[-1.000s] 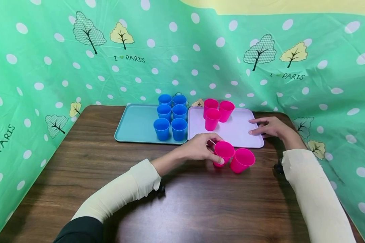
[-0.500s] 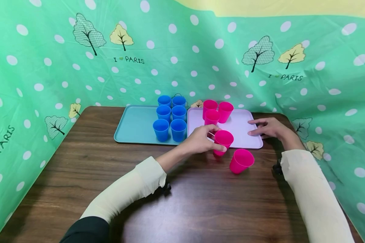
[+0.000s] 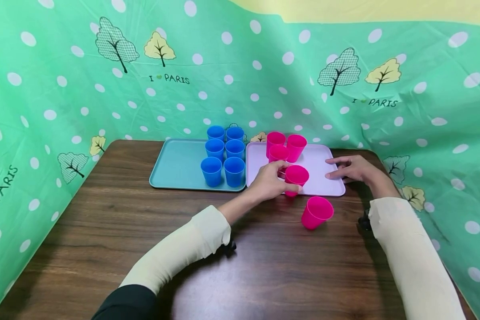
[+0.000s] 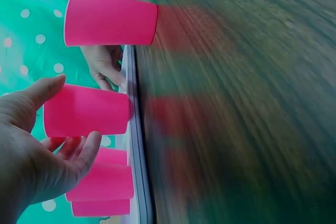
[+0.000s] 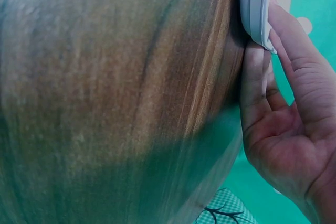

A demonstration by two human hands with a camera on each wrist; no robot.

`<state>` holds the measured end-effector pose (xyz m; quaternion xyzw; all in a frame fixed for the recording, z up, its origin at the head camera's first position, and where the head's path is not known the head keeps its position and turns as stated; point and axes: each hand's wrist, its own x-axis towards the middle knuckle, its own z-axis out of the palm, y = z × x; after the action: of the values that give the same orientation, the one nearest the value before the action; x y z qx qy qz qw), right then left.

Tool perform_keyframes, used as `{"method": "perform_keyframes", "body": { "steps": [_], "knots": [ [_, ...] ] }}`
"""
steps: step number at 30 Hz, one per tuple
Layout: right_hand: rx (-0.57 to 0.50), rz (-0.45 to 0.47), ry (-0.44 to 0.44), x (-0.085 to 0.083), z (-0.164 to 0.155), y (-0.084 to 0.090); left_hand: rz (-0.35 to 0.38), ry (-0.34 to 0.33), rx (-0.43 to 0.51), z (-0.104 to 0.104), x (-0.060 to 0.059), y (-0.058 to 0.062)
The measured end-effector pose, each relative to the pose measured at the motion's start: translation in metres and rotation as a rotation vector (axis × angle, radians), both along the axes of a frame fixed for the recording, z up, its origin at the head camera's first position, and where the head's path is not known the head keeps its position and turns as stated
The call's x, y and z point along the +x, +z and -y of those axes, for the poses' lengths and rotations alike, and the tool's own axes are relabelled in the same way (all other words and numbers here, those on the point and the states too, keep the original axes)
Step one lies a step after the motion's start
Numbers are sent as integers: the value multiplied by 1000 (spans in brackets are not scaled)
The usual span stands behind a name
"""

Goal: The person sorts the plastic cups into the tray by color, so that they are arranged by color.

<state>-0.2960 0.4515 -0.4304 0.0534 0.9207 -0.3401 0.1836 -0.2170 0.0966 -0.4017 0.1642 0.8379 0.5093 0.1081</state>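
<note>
My left hand (image 3: 269, 181) grips a pink cup (image 3: 298, 178) upright, thumb on its near side and fingers on the far side. In the left wrist view that cup (image 4: 86, 111) has its base right by the rim of the lavender tray (image 3: 319, 178). On the tray, three pink cups (image 3: 297, 149) stand grouped at the back left, the nearest partly hidden by my left hand. Another pink cup (image 3: 317, 213) stands on the table in front of the tray. My right hand (image 3: 359, 170) holds the tray's right edge, the corner between thumb and fingers in the right wrist view.
Left of the lavender tray, edge to edge, lies a teal tray (image 3: 178, 164) with several blue cups (image 3: 234, 172) in two columns on its right half. The wooden table (image 3: 276, 271) ends at a green dotted cloth (image 3: 240, 66) behind and at the sides.
My left hand has lifted the pink cup away from beside the other loose cup and carried it forward to the lavender tray's front edge. The right hand stays at the tray.
</note>
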Motion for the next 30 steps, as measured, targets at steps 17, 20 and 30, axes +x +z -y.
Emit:
{"method": "perform_keyframes", "body": {
  "steps": [17,20,30],
  "knots": [
    [-10,29,-12,1,1,1,-40,81,-58,-32,-7,-5],
    [-14,28,-12,0,1,1,-33,96,-75,-35,-7,-6],
    [-19,17,-14,1,0,1,2,136,-144,-38,-5,-11]
  ]
}}
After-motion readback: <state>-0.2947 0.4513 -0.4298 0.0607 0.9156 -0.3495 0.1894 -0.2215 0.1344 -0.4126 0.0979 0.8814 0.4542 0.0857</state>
